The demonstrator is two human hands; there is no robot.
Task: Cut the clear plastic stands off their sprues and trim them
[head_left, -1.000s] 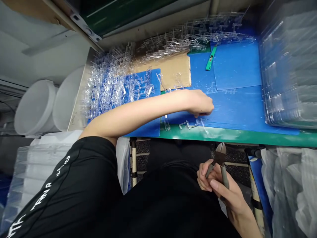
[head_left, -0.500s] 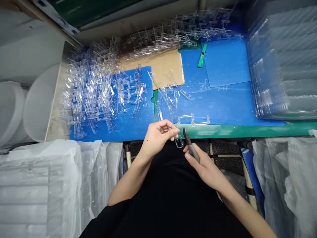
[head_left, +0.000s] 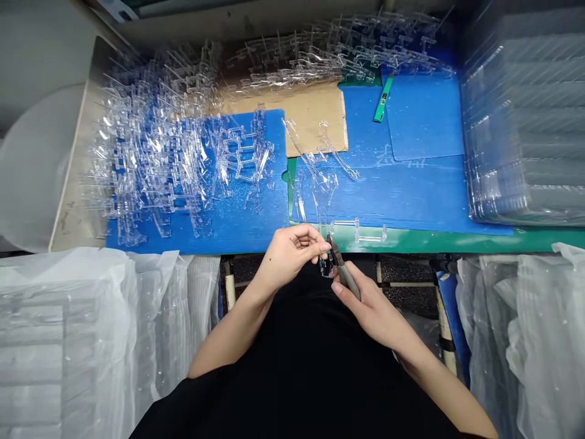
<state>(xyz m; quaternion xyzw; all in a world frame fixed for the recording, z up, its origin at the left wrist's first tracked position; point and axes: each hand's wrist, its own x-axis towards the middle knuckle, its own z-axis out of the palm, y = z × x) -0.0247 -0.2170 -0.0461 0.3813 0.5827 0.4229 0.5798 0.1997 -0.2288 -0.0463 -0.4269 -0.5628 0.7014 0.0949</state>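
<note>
A green craft knife (head_left: 382,100) lies on a blue mat (head_left: 425,116).

From here I see a heap of acrylic stands (head_left: 155,164) on a plastic mat (head_left: 196,241) at the left of the tabletop (head_left: 434,241), a cardboard sheet (head_left: 315,110) behind the mat, a utility knife (head_left: 382,100) further right, stacked plastic trays (head_left: 525,122) at the far right, and plastic bags (head_left: 100,317) below the front edge.

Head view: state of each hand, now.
Left hand: closed, fingers holding a clear plastic piece.
Right hand: closed, holding grey-handled side cutters.
</note>
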